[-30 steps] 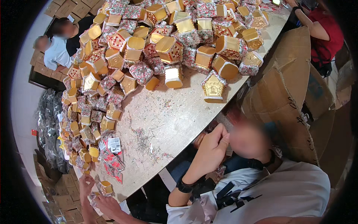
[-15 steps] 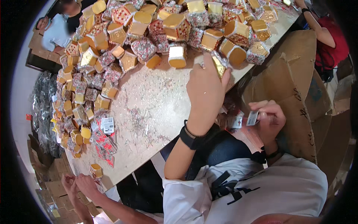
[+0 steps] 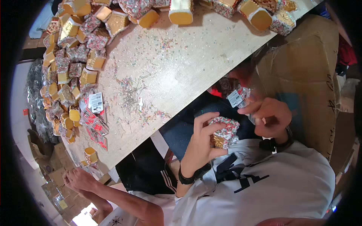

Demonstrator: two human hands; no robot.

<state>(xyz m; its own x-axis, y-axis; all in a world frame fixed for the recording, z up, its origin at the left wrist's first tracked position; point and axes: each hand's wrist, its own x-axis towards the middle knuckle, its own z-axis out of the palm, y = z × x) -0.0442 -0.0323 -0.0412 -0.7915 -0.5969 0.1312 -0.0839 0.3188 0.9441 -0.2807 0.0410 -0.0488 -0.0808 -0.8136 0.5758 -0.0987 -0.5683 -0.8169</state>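
My left hand, with a black band at the wrist, is closed on a small glitter-covered box with gold sides, held over my lap just below the table's edge. My right hand is close beside it to the right. Its fingers pinch a small white tag attached to another glittery piece. Both hands are in front of my white shirt.
The pale tabletop is strewn with glitter and small pins. Several gold and glitter boxes are heaped along its left and far sides, with red tag cards near the left. A cardboard carton stands at right. Another person's hands are at lower left.
My left hand has reached to the table, taken a glitter box and brought it down to my lap. My right hand stays near my chest with the tag.
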